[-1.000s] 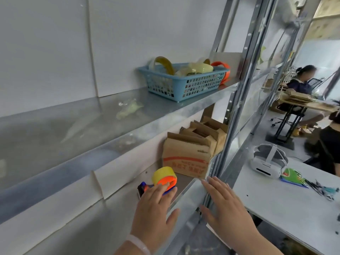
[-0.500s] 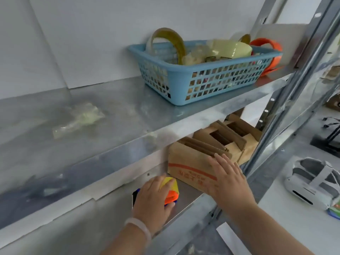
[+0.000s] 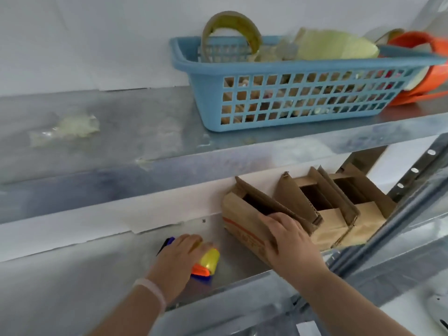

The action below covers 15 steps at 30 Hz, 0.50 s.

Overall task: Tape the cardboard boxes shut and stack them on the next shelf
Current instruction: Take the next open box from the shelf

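Head camera: my left hand (image 3: 180, 259) has its fingers curled over the tape dispenser (image 3: 209, 260), holding it where it sits on the lower shelf (image 3: 109, 275). My right hand (image 3: 288, 241) grips the first cardboard box (image 3: 242, 223), with fingers over its top flap. That box stands on the same shelf, just right of the dispenser. A second box (image 3: 332, 221) is right beside it and a third box (image 3: 368, 214) comes after that.

What could go wrong? The flaps stand up close under the upper shelf (image 3: 145, 132). If I lift the box as I pull, a flap may catch and bend. Pulling by one corner could tip the box or drag the second box along. The dispenser could slip from my fingers if I grab it loosely.

All three boxes are open. The insides look dark, and I see nothing in them. On the upper shelf, a blue basket (image 3: 291, 66) holds a tape roll (image 3: 230, 24), a pale yellow-green thing (image 3: 337, 47) and small bits I cannot make out. An orange thing (image 3: 417, 42) leans beside the basket.
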Available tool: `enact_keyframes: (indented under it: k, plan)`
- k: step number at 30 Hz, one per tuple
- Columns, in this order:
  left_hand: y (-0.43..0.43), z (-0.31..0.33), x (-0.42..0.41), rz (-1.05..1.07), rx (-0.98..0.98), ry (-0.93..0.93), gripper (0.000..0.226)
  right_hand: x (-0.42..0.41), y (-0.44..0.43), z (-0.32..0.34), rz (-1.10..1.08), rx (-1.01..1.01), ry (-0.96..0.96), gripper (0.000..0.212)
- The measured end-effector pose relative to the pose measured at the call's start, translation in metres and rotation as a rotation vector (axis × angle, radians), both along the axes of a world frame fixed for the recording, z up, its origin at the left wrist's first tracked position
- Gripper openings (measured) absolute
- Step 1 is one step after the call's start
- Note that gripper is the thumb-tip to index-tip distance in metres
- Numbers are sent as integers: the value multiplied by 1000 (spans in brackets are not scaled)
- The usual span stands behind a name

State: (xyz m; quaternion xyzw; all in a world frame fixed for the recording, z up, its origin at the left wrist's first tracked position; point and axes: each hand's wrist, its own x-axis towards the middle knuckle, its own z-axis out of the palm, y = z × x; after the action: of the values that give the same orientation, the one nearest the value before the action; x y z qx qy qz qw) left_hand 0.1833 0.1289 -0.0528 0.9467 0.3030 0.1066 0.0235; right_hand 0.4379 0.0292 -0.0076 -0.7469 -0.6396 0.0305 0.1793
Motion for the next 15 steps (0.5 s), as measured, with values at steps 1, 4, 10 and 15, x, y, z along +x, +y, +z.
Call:
enact_keyframes:
  k: [1, 4, 10, 15]
  plan:
    - [-2, -3, -10, -1, -2, -8, 72, -3, 1, 0, 59, 3, 0, 55]
    - [-7, -6, -32, 31, -6, 7, 80, -12, 5, 1, 257, 18, -1, 56]
    - [-16, -4, -36, 233, -184, -333, 85, 0, 16, 6, 431, 103, -38, 60]
    - [-15, 12, -4, 374, -355, -638, 84, 23, 29, 11, 469, 92, -92, 51]
